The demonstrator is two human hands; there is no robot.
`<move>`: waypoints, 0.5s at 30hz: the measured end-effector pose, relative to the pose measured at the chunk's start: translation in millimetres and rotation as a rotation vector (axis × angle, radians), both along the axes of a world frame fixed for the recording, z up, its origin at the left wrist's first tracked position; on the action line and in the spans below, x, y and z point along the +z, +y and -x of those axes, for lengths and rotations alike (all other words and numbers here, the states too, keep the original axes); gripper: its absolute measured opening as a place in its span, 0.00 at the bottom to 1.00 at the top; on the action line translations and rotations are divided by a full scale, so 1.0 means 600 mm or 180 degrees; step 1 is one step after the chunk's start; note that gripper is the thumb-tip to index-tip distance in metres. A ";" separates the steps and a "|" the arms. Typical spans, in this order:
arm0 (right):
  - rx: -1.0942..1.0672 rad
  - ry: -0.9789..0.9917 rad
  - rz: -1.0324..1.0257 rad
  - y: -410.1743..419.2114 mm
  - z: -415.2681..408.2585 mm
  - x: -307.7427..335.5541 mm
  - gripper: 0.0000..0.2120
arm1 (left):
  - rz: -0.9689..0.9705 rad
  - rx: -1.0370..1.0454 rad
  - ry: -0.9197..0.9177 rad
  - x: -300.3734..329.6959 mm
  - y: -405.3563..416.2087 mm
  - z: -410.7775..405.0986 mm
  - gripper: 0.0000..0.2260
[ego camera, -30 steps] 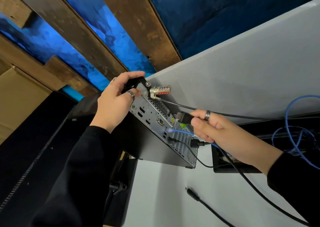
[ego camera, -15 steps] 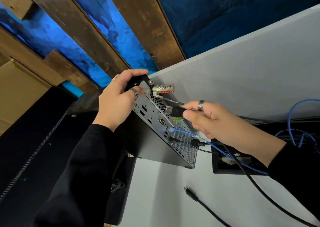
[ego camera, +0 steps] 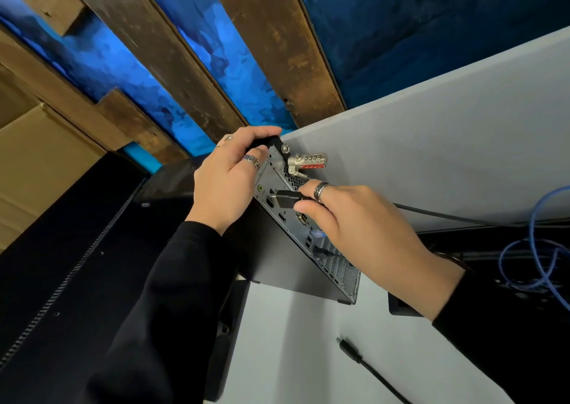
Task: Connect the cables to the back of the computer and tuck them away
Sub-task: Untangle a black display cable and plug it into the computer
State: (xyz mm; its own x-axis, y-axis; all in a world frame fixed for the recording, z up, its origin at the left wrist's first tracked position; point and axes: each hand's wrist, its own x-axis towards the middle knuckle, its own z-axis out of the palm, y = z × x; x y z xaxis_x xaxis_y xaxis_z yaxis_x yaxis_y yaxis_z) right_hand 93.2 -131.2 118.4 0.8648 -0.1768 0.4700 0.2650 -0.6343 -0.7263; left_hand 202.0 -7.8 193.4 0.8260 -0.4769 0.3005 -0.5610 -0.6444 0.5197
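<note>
Right hand (ego camera: 354, 218) pinches a black plug (ego camera: 288, 199), pointing lengthwise into the tilted computer (ego camera: 296, 243); left hand (ego camera: 228, 184) grips its top corner above a white desk (ego camera: 293, 342).

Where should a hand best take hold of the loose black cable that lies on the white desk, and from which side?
Pinch the loose black cable at its plug end, the thicker, stiffer part that lies nearest the computer. Come from above, finger and thumb on its two long sides. The bare white desk around the plug probably leaves room for fingertips, and gripping there aims the tip at a port.
</note>
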 end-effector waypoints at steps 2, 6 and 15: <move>-0.0067 -0.0076 0.0056 0.001 -0.003 0.002 0.12 | 0.0000 0.0029 -0.0028 0.001 -0.001 0.002 0.16; -0.0052 -0.0186 0.0093 0.000 -0.004 0.003 0.12 | -0.0019 0.0070 -0.0098 0.002 -0.003 0.006 0.17; -0.0107 -0.0297 0.0580 0.006 -0.006 0.005 0.13 | -0.0063 0.0166 -0.0195 0.004 -0.006 0.010 0.17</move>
State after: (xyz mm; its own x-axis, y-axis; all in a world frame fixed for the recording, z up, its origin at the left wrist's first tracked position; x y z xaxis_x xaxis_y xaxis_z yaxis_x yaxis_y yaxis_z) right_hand 96.6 -127.5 121.5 0.8110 -0.1094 0.5747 0.3024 -0.7626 -0.5719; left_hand 196.0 -11.6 195.5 0.8302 -0.4401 0.3421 -0.5568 -0.6833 0.4723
